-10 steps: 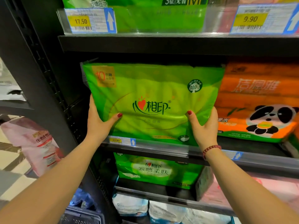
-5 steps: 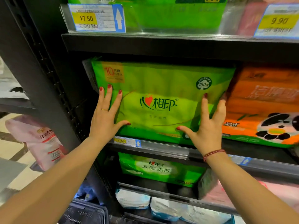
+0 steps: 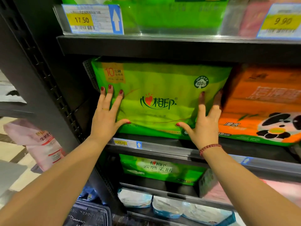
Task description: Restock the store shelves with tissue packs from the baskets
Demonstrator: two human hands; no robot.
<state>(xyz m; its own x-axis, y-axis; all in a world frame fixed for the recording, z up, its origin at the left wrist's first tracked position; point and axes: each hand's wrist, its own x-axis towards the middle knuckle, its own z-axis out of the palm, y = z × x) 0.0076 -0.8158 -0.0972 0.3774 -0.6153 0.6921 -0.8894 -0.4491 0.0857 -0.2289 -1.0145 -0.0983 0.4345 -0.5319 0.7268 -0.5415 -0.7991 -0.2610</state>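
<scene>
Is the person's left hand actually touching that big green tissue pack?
Touching. The head view shows the left hand laid flat on the green tissue pack, straight fingers and thumb pressed against its front.

Price tag 17.50 point(image 3: 92, 19) top L; tag 9.90 point(image 3: 281, 22) top R; pink bag point(image 3: 40, 141) on tiled floor point(image 3: 14, 152), far L.

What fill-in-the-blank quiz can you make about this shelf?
The left hand and right hand press flat against a ____ tissue pack.
The orange pack beside it shows a ____ drawing.
The upper-left price tag reads ____.
Missing words: green; panda; 17.50.
</scene>
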